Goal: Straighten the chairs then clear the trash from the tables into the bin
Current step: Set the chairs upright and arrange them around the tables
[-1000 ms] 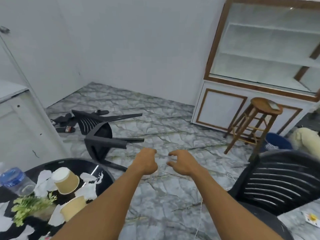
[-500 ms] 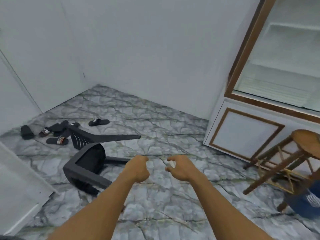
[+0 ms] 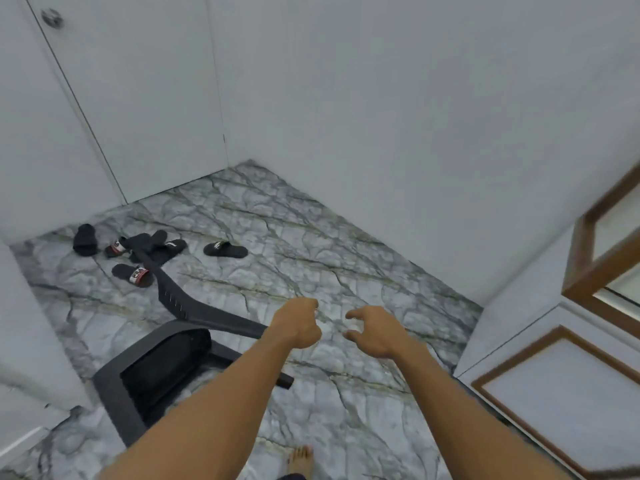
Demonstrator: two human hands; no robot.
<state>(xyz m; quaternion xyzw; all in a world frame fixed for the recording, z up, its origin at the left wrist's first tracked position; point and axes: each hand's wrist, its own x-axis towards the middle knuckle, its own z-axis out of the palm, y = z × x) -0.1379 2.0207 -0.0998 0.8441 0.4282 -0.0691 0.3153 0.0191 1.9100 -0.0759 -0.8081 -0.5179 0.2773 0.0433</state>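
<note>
A black plastic chair [image 3: 162,368] lies tipped over on the marble floor at lower left, its legs pointing right and away. Both my arms reach forward above it. My left hand [image 3: 298,323] hovers over one chair leg with fingers curled into a loose fist, holding nothing. My right hand [image 3: 372,330] is just to its right, fingers apart and bent, empty, over bare floor. Neither hand touches the chair. No table, trash or bin is in view.
Several black slippers [image 3: 138,258] lie scattered on the floor beyond the chair, near a white door [image 3: 121,98]. A white cabinet with brown trim [image 3: 568,375] stands at the right. White walls meet in the far corner. My bare foot [image 3: 301,459] shows at the bottom.
I have walked closer to the fallen chair and turned left. The wooden stool, the other chair and the littered table have left the view. My hands keep the same pose.
</note>
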